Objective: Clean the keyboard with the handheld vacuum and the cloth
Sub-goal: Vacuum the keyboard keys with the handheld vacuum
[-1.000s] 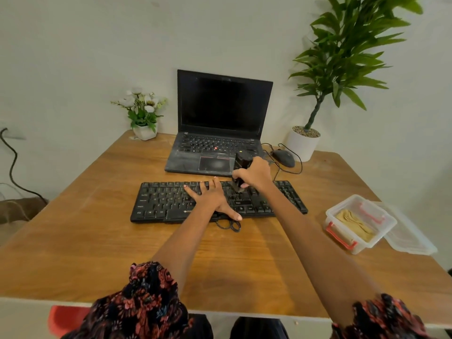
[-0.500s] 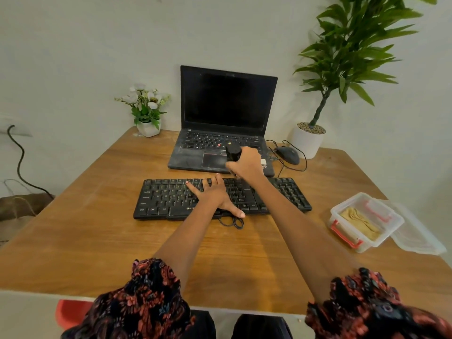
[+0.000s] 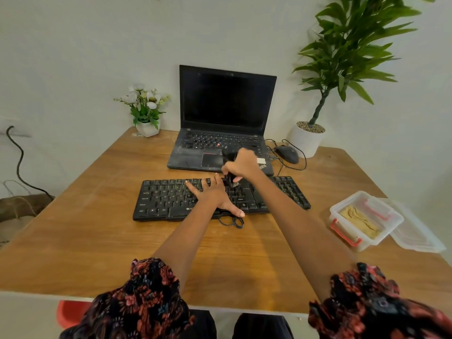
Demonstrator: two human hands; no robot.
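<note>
Right hand: the right hand (image 3: pixel 241 165) is curled round the handheld vacuum (image 3: pixel 229 167), gripping its dark barrel upright, nozzle end down on the keys just beneath the fist.
Left hand: the left hand (image 3: pixel 215 195) lies flat with fingers spread and straight on the keyboard (image 3: pixel 166 200), just beside the vacuum, thumb hanging over the near edge; it holds nothing.
Vacuum handling: probably light and rigid, a smooth black plastic cylinder; a mid-barrel grip looks right, since the smooth casing could slip if held loosely.
Keyboard handling: a flat, stiff black plastic slab, likely light enough to slide on the table (image 3: pixel 97 241), hence the steadying palm; its keycaps are small and ridged, with gaps that trap dust.
Cloth: a tan, soft, folded cloth (image 3: pixel 359 220) sits well to the right of the right hand, inside a clear plastic box (image 3: pixel 342 231) with red clasps; judged limp and easy to pinch anywhere.
Table surface: smooth wood grain, matt.
</note>
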